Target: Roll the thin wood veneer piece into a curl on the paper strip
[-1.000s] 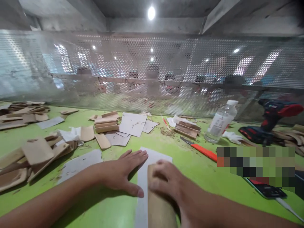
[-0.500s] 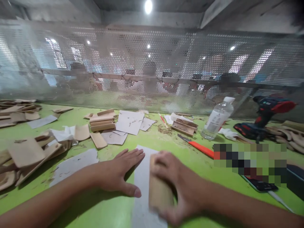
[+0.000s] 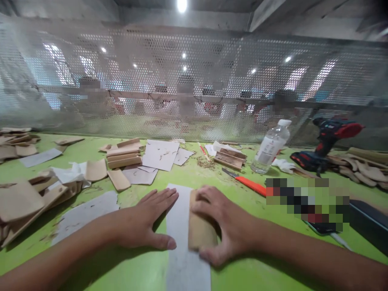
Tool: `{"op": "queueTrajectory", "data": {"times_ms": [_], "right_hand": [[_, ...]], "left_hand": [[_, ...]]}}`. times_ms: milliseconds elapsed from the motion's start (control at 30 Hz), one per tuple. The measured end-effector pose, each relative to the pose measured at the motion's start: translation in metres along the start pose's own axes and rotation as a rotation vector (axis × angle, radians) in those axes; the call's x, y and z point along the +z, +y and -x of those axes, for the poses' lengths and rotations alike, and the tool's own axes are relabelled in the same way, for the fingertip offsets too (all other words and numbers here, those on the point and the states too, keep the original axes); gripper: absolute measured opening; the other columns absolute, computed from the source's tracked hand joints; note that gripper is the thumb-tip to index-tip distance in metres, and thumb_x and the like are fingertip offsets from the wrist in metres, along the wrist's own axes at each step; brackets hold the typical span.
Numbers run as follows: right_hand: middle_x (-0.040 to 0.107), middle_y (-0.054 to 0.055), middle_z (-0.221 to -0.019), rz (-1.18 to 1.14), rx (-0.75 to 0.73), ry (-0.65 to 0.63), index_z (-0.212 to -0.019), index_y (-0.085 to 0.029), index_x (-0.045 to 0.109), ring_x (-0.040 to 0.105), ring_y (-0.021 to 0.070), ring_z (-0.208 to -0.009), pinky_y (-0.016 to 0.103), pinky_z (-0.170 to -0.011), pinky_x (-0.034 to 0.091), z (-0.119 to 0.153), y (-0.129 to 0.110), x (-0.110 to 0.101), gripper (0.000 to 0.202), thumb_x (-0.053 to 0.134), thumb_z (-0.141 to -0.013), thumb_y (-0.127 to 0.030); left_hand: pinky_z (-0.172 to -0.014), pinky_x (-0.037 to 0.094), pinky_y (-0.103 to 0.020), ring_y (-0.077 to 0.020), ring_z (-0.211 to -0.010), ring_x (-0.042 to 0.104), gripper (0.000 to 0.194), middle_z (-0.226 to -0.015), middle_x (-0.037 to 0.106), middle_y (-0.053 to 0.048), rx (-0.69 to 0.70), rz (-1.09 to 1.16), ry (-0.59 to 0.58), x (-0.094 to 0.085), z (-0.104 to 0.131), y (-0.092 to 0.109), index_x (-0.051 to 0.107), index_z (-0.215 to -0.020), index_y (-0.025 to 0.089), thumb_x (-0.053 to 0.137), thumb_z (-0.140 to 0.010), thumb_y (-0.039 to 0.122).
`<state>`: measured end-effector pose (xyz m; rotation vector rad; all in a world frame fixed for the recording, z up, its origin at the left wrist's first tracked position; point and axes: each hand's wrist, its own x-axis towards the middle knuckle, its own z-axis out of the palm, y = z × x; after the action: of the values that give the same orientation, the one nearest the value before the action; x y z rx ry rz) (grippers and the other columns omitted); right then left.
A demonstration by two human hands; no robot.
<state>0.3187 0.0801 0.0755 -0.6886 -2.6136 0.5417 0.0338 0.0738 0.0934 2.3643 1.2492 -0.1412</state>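
My right hand [image 3: 226, 226] grips a curved piece of bamboo [image 3: 201, 224] at its far and near ends, fingers over the far end and thumb at the near one. The bamboo lies on a long pale strip of paper [image 3: 178, 258], whose surface grain I cannot make out. My left hand [image 3: 148, 220] rests flat at the strip's left side, fingers stretched out and thumb apart, with the fingertips on the strip's edge. To the right of the strip lies an orange utility knife [image 3: 250, 185] with its blade out.
Bamboo pieces [image 3: 24, 198] are heaped at left; more are stacked [image 3: 124, 155] behind. Pale sheets [image 3: 160, 153] lie around. A water bottle [image 3: 271, 147], a cordless drill [image 3: 329, 141] and a phone [image 3: 323, 227] with a cable stand or lie at right. A perforated screen [image 3: 194, 97] closes the back.
My right hand has slid the bamboo piece a little farther from me along the strip. My left hand stays by the strip's edge. The whole view has shifted slightly.
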Motion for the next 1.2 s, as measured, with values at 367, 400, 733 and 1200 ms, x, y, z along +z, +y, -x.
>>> {"op": "queueTrajectory", "data": {"times_ms": [367,400,733,1200], "right_hand": [[0.052,0.010,-0.119,-0.039,-0.264,-0.130,-0.119,-0.024,0.064,0.050,0.0326,-0.119,0.059,-0.117,0.031,-0.0004,0.0012,0.0014,0.063,0.082,-0.068,-0.056],[0.052,0.011,-0.119,-0.047,-0.276,-0.130,-0.116,-0.023,0.065,0.049,0.0330,-0.118,0.057,-0.114,0.036,-0.0008,0.0020,0.0013,0.065,0.083,-0.065,-0.058],[0.053,0.013,-0.122,-0.036,-0.113,-0.063,-0.117,-0.021,0.066,0.050,0.0347,-0.115,0.055,-0.105,0.045,-0.0019,0.0032,0.0031,0.073,0.085,-0.059,-0.059],[0.054,0.011,-0.124,-0.017,-0.313,-0.138,-0.116,-0.025,0.065,0.049,0.0345,-0.120,0.057,-0.116,0.034,-0.0005,0.0035,0.0016,0.065,0.084,-0.062,-0.056]], "left_hand": [[-0.127,0.010,-0.056,-0.0372,-0.158,0.001,0.114,-0.172,-0.001,-0.010,0.008,0.005,-0.022,-0.0010,0.0022,0.0006,0.004,-0.169,0.020,0.064,-0.089,0.077],[-0.127,0.010,-0.056,-0.0366,-0.158,0.000,0.114,-0.172,-0.003,-0.010,0.002,0.000,-0.029,-0.0019,0.0027,0.0017,0.004,-0.169,0.020,0.064,-0.090,0.076],[-0.127,0.008,-0.054,-0.0322,-0.159,-0.003,0.117,-0.172,-0.006,-0.008,-0.018,-0.003,-0.061,-0.0080,0.0041,0.0070,0.002,-0.168,0.019,0.062,-0.089,0.080],[-0.126,0.010,-0.058,-0.0348,-0.159,0.001,0.113,-0.172,-0.003,-0.009,-0.013,-0.001,-0.044,-0.0047,0.0022,0.0041,0.006,-0.169,0.021,0.061,-0.090,0.079]]}}
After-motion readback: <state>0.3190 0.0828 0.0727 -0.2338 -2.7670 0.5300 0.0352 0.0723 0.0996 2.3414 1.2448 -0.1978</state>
